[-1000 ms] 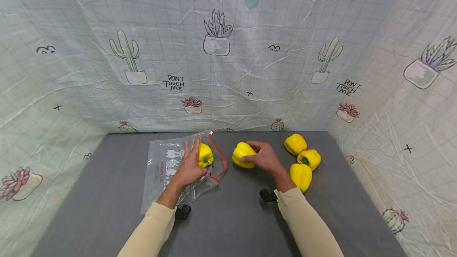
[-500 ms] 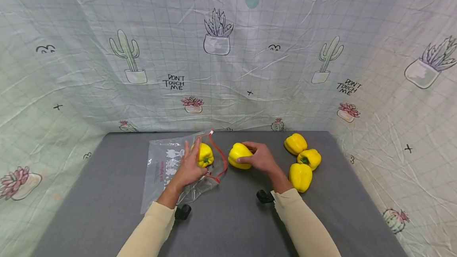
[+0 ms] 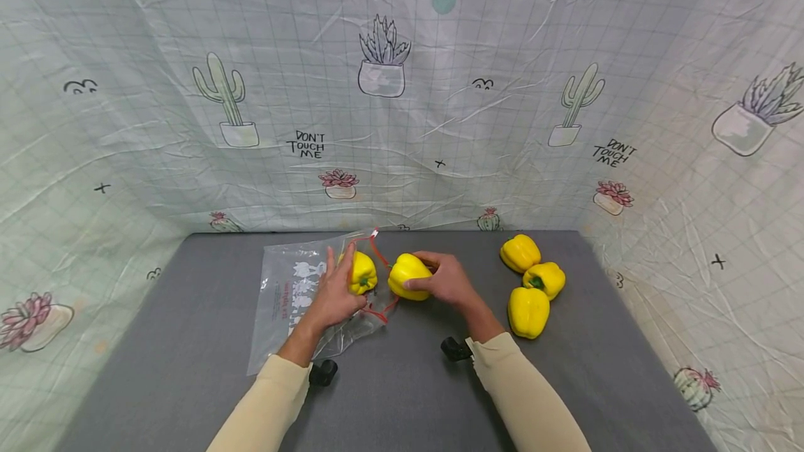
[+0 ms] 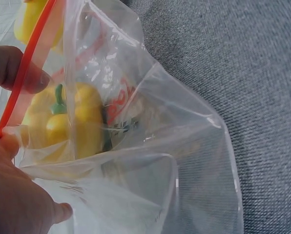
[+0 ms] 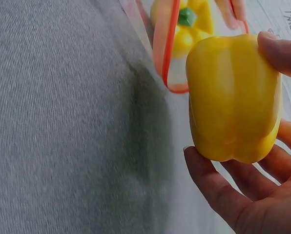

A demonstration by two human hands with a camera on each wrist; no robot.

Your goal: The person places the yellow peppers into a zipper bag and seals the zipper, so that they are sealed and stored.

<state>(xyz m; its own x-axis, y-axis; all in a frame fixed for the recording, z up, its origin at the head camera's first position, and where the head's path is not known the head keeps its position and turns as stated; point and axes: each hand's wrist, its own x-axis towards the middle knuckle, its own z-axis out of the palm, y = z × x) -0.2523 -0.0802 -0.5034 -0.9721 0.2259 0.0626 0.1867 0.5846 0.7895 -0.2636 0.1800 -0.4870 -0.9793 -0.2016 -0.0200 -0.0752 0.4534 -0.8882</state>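
Observation:
My right hand [image 3: 449, 281] grips a yellow bell pepper [image 3: 407, 277], thumb on one side and fingers round the other. In the right wrist view this pepper [image 5: 236, 100] overlaps the red-edged mouth of a clear plastic bag [image 3: 279, 291]. My left hand [image 3: 333, 291] holds that mouth apart at its red edge, fingers spread; the left wrist view has a finger [image 4: 18, 68] behind the red strip. Inside the bag, close under the left hand, lies another yellow pepper [image 3: 363, 274], its green stem toward the mouth.
Three more yellow peppers [image 3: 529, 312] sit in a group at the right of the grey table [image 3: 402, 396]. A cactus-print cloth [image 3: 402, 180] hangs behind and at both sides. Each wrist wears a black camera [image 3: 455, 349].
My right hand has moved left with its pepper, from beside the bag to over its red edge. The left hand and the bag have barely moved.

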